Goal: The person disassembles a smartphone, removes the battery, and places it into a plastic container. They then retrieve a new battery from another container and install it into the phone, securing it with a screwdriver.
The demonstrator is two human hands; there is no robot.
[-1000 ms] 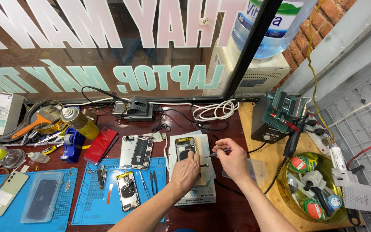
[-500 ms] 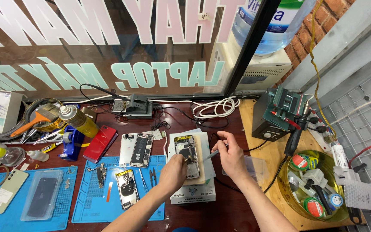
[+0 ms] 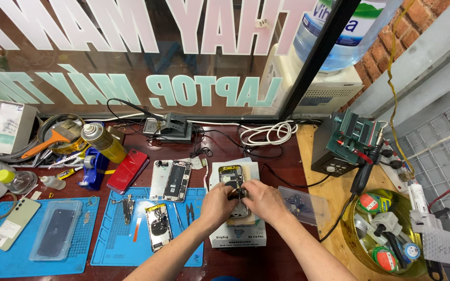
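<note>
Working head view: both hands meeting over an opened phone lying back-off on a white heating pad box at centre of the dark red surface. Left hand curled, fingertips pinched at the phone's middle; right hand curled likewise, fingertips touching the same spot. Something small and dark between the fingertips, too small to tell what. Upper half of the phone visible, lower half hidden under the hands.

Left of the box: blue mat carrying another opened phone, tweezers and small metal parts. Just above the mat, a third opened phone beside a white back cover, then a red phone. Far left: second blue mat with a dark phone in a clear tray, a pale green phone, a yellow spray can.

Right side: clear plastic case just beside the right hand, dark green soldering station on a wooden top, yellow bowl holding tape rolls. White cable coil near the window.
</note>
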